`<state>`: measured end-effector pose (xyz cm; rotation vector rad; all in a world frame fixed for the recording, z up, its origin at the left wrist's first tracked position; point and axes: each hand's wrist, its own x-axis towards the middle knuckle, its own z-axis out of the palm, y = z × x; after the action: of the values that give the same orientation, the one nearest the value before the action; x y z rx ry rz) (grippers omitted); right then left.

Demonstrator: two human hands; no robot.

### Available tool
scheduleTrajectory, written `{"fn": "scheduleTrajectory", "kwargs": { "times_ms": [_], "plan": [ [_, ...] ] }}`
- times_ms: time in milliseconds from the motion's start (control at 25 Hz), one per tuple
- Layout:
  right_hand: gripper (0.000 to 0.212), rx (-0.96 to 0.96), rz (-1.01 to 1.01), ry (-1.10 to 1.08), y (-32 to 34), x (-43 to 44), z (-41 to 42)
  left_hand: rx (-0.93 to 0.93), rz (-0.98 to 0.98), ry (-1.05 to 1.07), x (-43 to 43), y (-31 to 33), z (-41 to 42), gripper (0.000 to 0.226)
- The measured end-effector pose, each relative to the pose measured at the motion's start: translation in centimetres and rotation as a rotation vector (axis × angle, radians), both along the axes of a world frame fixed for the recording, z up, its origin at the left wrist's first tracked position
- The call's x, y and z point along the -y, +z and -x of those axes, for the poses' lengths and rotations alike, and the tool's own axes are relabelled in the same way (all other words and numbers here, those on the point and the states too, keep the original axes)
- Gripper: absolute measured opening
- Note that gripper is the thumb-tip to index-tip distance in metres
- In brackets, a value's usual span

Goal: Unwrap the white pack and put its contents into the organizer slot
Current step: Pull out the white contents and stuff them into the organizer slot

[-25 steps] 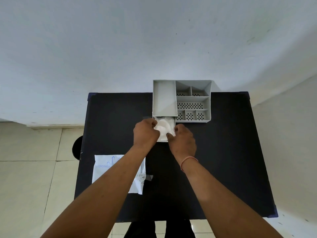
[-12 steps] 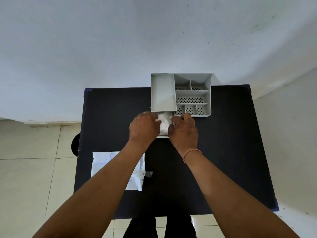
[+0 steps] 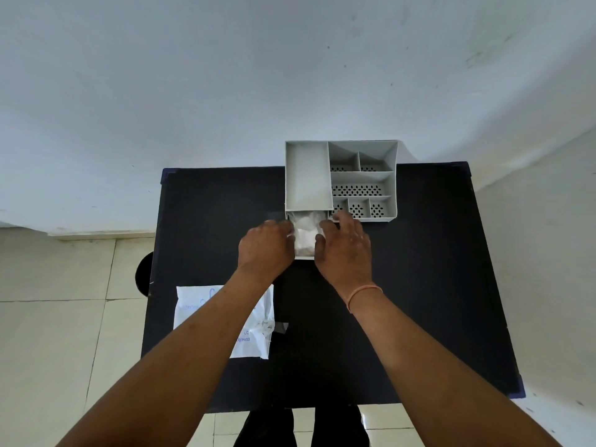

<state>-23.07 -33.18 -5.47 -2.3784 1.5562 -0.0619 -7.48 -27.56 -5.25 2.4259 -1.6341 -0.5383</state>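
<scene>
A grey organizer [image 3: 308,175] stands at the table's far edge, with one long slot on the left and several perforated slots on the right. A small drawer [image 3: 304,257] sticks out from under the long slot. A white, soft-looking stack of contents [image 3: 305,235] lies in this drawer. My left hand [image 3: 265,248] holds the stack's left side with its fingertips. My right hand [image 3: 345,250] holds its right side, one finger reaching the organizer's front. The flat, opened white wrapper [image 3: 258,330] lies near left, partly under my left forearm.
The black table [image 3: 435,285] has blue corners and ends close to a white wall behind the organizer. A scrap of clear film [image 3: 281,328] lies beside the wrapper. Tiled floor shows at the left and a dark round object [image 3: 144,275] sits below the table's left edge.
Both hands have carried the white stack forward and down, from just in front of the organizer into the pulled-out drawer. The wrapper has stayed in place.
</scene>
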Motion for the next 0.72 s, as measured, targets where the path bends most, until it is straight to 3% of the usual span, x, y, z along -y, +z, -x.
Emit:
{"fn": "scheduleTrajectory", "kwargs": {
  "times_ms": [120,320,480,560,720],
  "plan": [
    [0.032,0.097,0.124,0.15,-0.4,-0.3,-0.1,-0.052,0.133,0.105,-0.1,-0.1,-0.5,0.014],
    [0.052,-0.193,-0.217,0.411,-0.7,0.3,-1.5,-0.228,0.078,0.239,-0.3,-0.7,0.0,0.014],
    [0.05,-0.303,-0.257,0.411,0.1,0.9,-2.4,-0.32,0.096,0.267,-0.4,-1.6,0.3,0.018],
    [0.046,-0.208,-0.237,0.363,0.1,0.6,-2.4,-0.334,0.114,0.281,-0.4,-1.6,0.3,0.021],
    [0.036,0.139,0.074,0.104,-0.4,0.3,-1.3,-0.2,0.177,0.122,0.0,-1.2,-0.3,0.042]
  ]
}}
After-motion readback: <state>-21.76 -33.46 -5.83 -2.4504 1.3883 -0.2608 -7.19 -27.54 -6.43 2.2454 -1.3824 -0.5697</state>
